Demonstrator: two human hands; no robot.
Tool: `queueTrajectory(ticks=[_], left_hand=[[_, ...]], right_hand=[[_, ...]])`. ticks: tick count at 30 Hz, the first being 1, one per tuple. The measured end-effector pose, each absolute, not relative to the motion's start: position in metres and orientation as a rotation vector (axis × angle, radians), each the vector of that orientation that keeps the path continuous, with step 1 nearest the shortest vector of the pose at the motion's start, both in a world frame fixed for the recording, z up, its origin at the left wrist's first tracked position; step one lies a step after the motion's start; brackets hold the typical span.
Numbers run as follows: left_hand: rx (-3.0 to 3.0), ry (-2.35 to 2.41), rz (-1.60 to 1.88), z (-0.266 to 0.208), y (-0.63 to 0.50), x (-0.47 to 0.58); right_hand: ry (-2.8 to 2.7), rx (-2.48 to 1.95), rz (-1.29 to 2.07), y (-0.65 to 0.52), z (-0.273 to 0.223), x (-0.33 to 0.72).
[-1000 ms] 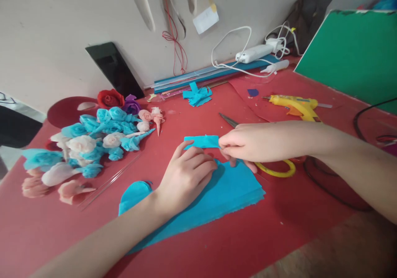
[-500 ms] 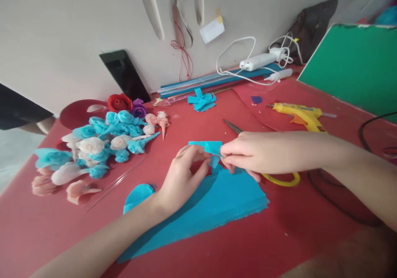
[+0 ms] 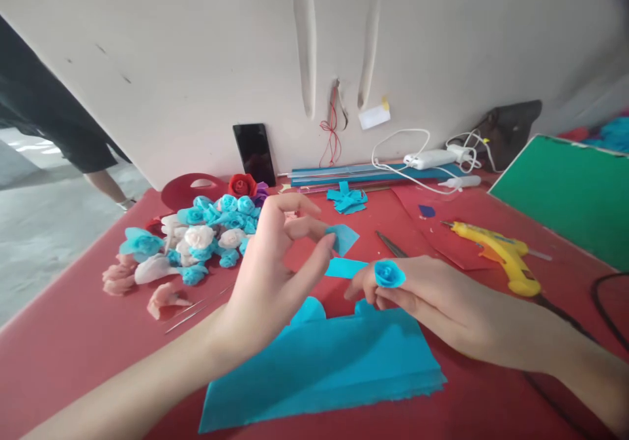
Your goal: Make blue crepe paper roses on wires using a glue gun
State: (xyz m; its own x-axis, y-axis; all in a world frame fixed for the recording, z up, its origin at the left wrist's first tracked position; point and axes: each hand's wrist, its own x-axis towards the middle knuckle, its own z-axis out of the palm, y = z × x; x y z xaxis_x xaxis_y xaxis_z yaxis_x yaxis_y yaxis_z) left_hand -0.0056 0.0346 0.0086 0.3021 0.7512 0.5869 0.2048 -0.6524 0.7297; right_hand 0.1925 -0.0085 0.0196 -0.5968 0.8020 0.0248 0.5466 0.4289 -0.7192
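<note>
Between the thumb and fingertips of my left hand (image 3: 285, 256) is a small blue paper piece (image 3: 346, 239), held up above the table. My right hand (image 3: 417, 296) is closed around the underside of a small blue paper rose (image 3: 390, 274), whose rolled petals face up; its stem end is hidden by the fingers. A blue paper strip (image 3: 344, 268) lies between the two hands. Below them is a stack of blue crepe paper sheets (image 3: 324, 368), with a rounded blue piece (image 3: 309, 311) at its upper edge. Scissors (image 3: 390, 243) lie partly under my right hand.
Blue, white and pink paper flowers (image 3: 198, 237) are heaped at the left, near thin wires (image 3: 184, 319). A yellow glue gun (image 3: 501, 250) lies right, its cable trailing. Blue scraps (image 3: 346, 198), a phone (image 3: 254, 154) and a green board (image 3: 570, 194) stand farther back. A person's leg shows left.
My hands have moved apart. The left has risen with the small paper piece, and the right has turned so the blue rose now shows. The view has shifted, revealing more wall and floor.
</note>
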Motion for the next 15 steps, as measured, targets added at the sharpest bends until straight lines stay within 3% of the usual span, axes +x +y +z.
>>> queueTrajectory(ticks=[10,15], left_hand=[[2.188,0.744,1.223,0.024,0.015,-0.007],[2.211,0.716,1.196,0.022,0.013,-0.009]], right_hand=[[-2.311,-1.185,0.992,-0.019,0.024,0.189],[-2.154,-1.253,1.315,-0.021,0.03,0.188]])
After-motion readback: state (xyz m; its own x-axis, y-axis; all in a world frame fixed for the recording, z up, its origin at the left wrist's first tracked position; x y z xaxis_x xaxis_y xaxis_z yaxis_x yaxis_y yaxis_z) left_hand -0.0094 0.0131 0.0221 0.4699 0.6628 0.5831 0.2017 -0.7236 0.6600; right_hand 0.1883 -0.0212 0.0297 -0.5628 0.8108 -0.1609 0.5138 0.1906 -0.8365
